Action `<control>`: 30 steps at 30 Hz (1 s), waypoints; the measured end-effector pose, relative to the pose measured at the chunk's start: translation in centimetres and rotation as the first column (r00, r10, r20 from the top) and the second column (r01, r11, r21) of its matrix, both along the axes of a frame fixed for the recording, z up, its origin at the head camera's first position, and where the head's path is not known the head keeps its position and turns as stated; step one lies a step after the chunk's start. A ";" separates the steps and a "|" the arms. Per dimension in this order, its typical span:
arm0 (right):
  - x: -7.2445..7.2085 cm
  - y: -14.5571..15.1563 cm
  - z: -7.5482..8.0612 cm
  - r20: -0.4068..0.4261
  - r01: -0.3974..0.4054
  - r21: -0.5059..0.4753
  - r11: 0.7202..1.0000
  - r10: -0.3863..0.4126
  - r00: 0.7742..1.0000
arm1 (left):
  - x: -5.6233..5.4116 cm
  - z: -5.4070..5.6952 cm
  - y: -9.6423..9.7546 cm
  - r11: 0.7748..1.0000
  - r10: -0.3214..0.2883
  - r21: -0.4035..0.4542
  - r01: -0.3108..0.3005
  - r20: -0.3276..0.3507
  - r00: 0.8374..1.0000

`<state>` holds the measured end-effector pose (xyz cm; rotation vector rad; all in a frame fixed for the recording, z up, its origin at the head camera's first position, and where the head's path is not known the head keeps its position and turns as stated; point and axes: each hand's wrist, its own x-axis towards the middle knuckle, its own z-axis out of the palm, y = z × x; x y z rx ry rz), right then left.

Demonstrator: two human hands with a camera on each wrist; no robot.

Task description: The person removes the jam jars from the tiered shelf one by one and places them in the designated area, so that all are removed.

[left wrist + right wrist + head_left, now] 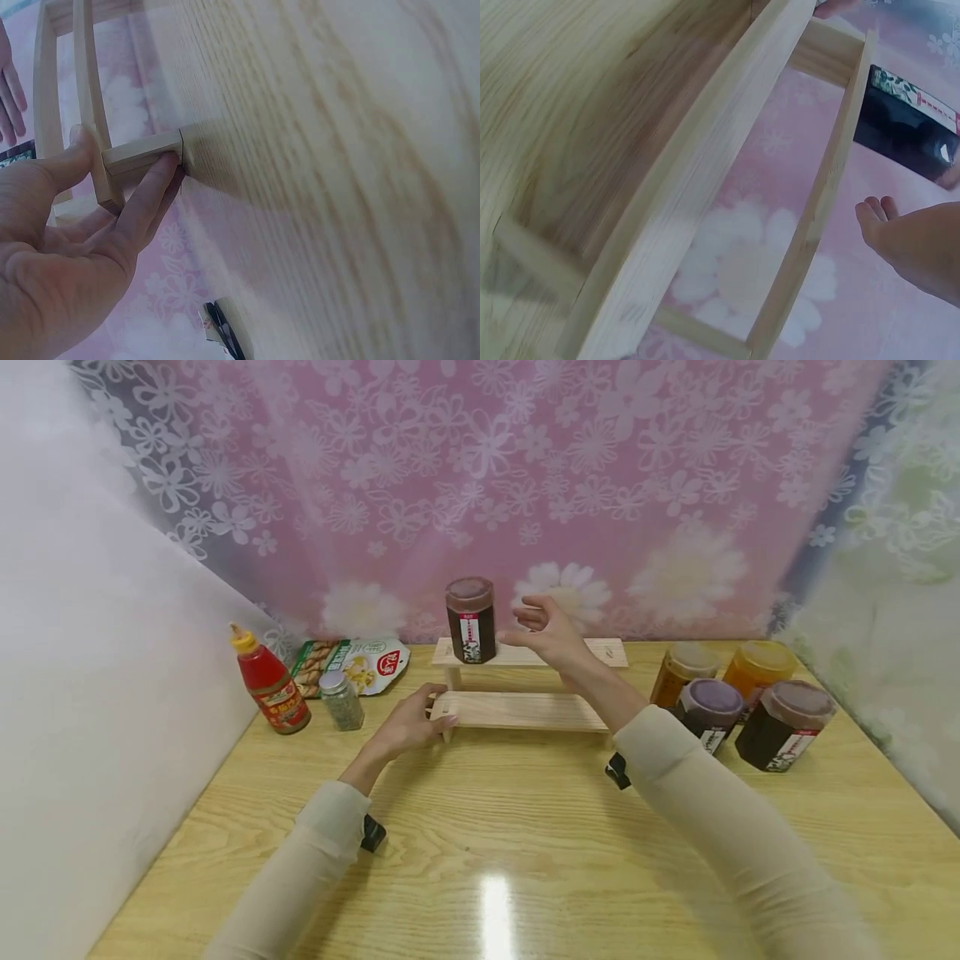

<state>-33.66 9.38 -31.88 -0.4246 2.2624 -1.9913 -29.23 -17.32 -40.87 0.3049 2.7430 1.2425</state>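
Observation:
A two-step wooden rack (525, 710) stands on the table before me. My left hand (411, 722) grips the left end of its lower step, thumb on top; in the left wrist view the fingers (154, 195) reach under the board against the leg. On the left part of the upper step stands a dark jar (471, 631) with a red-and-white label. My right hand (557, 639) hovers just right of that jar, fingers apart and loosely bent, holding nothing. The right wrist view shows the same jar lying sideways in the picture, beyond the upper board (810, 217).
On the left stand a red sauce bottle (273, 685), a small spice jar (342, 703) and a food packet (378, 667). Several jars cluster at right: amber (681, 672), orange (759, 670), purple-lidded (708, 710) and dark (783, 727). A floral curtain (487, 485) hangs behind.

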 end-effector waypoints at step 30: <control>-0.7 -7.2 -1.7 -0.090 0.252 0.127 0.959 -0.242 0.966 | -0.3 0.1 0.2 1.000 0.001 -0.015 0.000 0.021 1.000</control>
